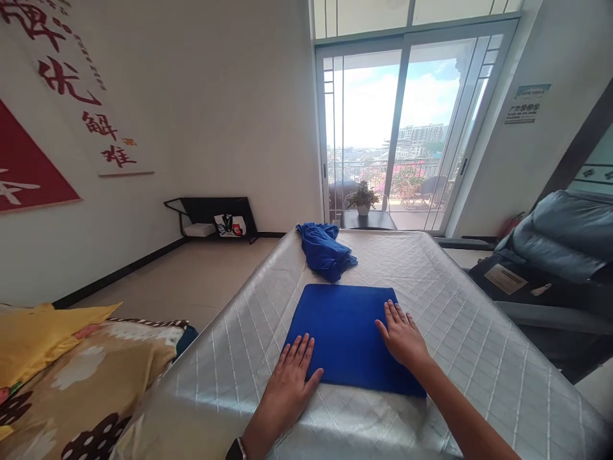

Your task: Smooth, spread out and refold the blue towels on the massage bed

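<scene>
A blue cloth [345, 338], folded or spread into a flat rectangle, lies on a silver quilted cover [450, 306]. My left hand [292, 377] rests flat on the cloth's near left corner, fingers stretched and thumb out to the side. On the cloth's right edge lies my right hand [402, 332], palm down with fingers extended. Neither hand grips anything. Beyond the flat cloth, a crumpled blue cloth [325, 250] sits near the far left corner of the cover.
Patterned bedding [115, 364] with a yellow pillow [48, 332] lies at the left. A grey padded chair [560, 236] stands at the right. Past the far edge are a potted plant [364, 199] on a dark stand and a sliding glass door [402, 128].
</scene>
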Available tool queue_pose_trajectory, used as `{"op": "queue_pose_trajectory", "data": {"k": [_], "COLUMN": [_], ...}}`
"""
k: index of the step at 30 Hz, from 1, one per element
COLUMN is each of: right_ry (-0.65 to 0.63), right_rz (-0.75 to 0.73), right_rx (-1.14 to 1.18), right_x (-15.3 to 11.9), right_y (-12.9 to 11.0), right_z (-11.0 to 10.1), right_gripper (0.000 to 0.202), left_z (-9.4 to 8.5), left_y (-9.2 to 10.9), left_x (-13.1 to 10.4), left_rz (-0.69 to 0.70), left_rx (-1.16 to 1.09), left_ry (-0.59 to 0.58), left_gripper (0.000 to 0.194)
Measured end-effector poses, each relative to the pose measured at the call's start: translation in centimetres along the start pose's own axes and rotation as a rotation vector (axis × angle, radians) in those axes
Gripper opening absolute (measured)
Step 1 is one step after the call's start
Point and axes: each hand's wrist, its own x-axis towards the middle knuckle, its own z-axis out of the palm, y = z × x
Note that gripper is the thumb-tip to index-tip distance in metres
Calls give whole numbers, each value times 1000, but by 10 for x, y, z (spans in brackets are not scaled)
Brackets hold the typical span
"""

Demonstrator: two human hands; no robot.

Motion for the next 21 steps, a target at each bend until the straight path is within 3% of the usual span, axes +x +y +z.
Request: {"op": "queue_pose_trajectory", "data": {"k": [7,10,14,18,21], "right_ry": [19,22,46,49,51], "right_rz": [45,49,42,5,-3], "right_rx": [112,140,149,108,115], "right_x": [6,6,5,3,2], "right_y": [10,9,9,11,11], "right_z": [27,26,26,28,28], "right_gripper": [70,70,68,64,61], "left_z": [-4,-20,-38,-22,-1], "left_y": [6,29,81,119,125], "left_x": [6,26,74,126,145], "left_rz": [40,180,478,533,448], "left_rx": [88,82,-15,-92,-110], "left_ry": [21,17,-29,-56,-58], "left_gripper": [65,59,58,60,62]}}
